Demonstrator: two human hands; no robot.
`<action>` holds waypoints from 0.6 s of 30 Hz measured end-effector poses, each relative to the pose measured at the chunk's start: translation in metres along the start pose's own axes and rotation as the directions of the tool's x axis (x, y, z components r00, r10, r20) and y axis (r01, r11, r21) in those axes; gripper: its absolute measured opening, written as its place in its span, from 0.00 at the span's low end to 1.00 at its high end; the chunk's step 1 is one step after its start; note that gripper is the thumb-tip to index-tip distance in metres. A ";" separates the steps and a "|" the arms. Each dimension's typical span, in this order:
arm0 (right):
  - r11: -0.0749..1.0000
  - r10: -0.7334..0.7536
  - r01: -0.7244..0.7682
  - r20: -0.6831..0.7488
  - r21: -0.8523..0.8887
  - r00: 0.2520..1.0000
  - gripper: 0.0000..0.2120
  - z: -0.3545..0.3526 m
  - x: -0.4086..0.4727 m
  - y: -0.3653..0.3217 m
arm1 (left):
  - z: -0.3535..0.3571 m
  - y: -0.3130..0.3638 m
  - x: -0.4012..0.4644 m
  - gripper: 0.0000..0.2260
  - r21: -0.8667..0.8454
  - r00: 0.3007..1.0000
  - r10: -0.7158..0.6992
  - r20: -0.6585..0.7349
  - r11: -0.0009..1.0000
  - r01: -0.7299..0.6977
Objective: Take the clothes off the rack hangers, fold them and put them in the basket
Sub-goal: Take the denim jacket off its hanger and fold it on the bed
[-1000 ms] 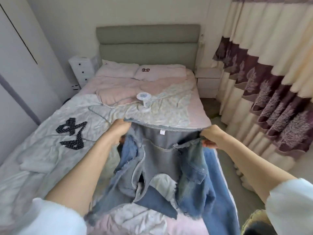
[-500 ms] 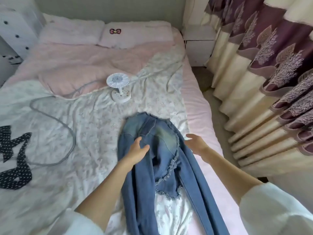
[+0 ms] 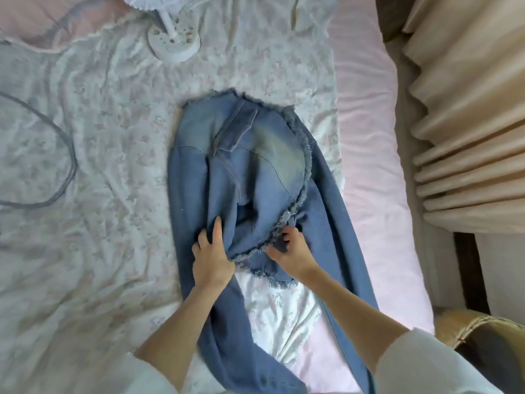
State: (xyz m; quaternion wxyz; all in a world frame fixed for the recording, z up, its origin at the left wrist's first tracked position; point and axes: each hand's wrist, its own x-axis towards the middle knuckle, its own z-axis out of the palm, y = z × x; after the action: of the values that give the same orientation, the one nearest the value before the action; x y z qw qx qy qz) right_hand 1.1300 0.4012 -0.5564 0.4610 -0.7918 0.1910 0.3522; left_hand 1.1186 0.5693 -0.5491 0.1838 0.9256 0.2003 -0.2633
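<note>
A blue denim garment with frayed edges lies on the bed, its waist end away from me and two long legs running toward me. My left hand grips a fold of the denim at the left leg, fingers curled into the cloth. My right hand pinches the frayed hem on the right side. A woven basket shows at the lower right, beside the bed, mostly cut off by the frame.
The bed carries a floral white sheet over a pink cover. A small white fan stands at the top with its grey cable looping left. Beige curtains hang on the right.
I held the denim up by its waist, then laid it flat on the bed. Both hands have slid toward me along it and now grasp the cloth near the frayed hem. The view tilted down.
</note>
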 end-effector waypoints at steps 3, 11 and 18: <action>0.996 0.079 -0.076 -0.097 0.034 0.992 0.29 0.013 0.003 -0.005 | -0.018 -0.022 0.013 0.28 -0.054 0.994 0.064 -0.089 0.996 -0.069; 0.982 0.152 -0.110 -0.299 0.152 0.942 0.16 0.020 0.010 -0.059 | -0.128 -0.093 0.035 0.20 0.286 0.860 0.228 -0.456 0.953 -0.101; 0.982 0.169 -0.141 -0.251 0.124 0.953 0.21 0.052 0.029 -0.062 | -0.140 -0.147 0.063 0.28 0.293 0.915 -0.042 -0.402 0.941 0.172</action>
State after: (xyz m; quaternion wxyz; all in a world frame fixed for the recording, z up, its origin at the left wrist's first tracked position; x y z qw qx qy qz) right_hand 1.1689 0.4778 -0.5571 0.4438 -0.7884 0.3298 0.2696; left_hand 1.1570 0.7744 -0.5082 -0.0281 0.9643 0.2381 -0.1126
